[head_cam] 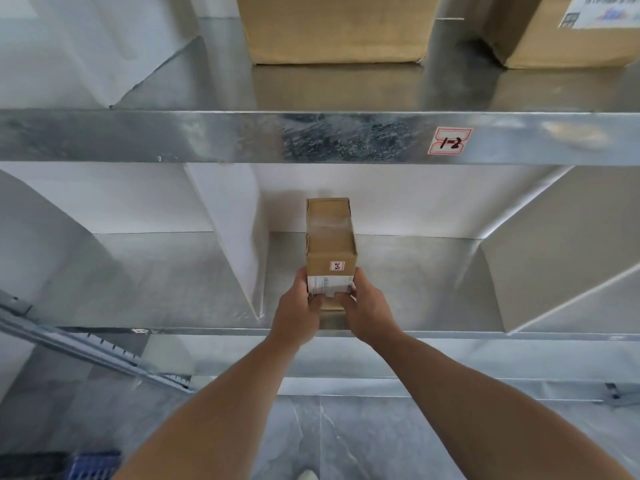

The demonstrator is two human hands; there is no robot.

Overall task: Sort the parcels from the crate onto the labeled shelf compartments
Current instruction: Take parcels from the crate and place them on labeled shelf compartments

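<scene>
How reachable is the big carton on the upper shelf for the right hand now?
Probably not yet: the right hand grips the small parcel one level below. The big carton sits unobstructed, so likely yes once freed.

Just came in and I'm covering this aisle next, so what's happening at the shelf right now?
A person holds a small cardboard parcel with the left hand and right hand gripping its near end. It is at the front of a lower shelf compartment, between two white dividers. The beam above carries a label reading 1-2, and two bigger cardboard boxes stand on that upper shelf.
</scene>
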